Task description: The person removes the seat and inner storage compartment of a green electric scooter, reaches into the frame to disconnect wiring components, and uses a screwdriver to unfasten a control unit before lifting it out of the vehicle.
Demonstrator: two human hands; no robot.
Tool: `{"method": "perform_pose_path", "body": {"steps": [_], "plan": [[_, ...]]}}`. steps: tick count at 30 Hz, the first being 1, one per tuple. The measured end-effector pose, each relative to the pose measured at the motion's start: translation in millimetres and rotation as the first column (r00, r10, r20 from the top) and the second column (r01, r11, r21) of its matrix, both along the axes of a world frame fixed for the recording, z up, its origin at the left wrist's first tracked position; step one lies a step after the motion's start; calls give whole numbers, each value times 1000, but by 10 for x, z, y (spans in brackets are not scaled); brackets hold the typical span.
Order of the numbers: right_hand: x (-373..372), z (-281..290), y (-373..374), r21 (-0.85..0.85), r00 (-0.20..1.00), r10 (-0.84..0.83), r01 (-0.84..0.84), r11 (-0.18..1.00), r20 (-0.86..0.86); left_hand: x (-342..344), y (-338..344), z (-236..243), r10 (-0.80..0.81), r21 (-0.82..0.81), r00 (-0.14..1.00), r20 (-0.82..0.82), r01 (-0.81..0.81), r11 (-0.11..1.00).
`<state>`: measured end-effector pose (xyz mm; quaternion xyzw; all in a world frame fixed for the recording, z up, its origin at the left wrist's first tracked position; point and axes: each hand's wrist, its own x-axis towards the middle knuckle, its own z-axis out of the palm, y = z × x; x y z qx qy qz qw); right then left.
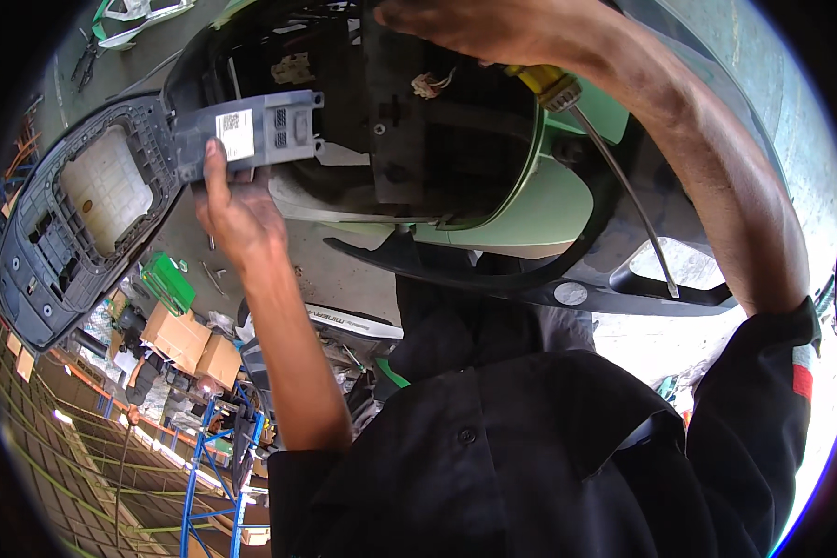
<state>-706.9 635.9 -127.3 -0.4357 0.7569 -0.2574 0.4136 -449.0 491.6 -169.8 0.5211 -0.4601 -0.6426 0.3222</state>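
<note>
My left hand (242, 219) is closed on a dark grey rectangular electronic module (293, 130). Its thumb presses on the face beside a white label; the other fingers are behind. The module is held over the edge of an open scooter's under-seat compartment (465, 177), near the seat hinge. At the top of the view, my right hand (493, 28) reaches over the compartment's far part. A screwdriver (614, 167) with a yellow handle sticks out from under this hand, its shaft pointing toward me and to the right. The right fingertips are partly cut off by the picture's edge.
The raised seat (93, 205) stands at the left, underside showing. A black grab rail (521, 284) curves along the near side of the green body (530, 205). A loose connector (430, 86) lies in the compartment. Boxes (181, 337) and a blue rack (209, 465) are at lower left.
</note>
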Motion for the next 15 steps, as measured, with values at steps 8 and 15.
{"method": "perform_pose_path", "body": {"steps": [8, 15], "plan": [[-23, -25, -56, 96, 992, 116, -111, 989, -51, -115, -124, -708, -134, 353, 982, -136, 174, 919], [82, 48, 2, 139, 849, 359, -331, 933, -388, -6, -190, -724, -63, 441, 974, -220, 157, 884]]}}
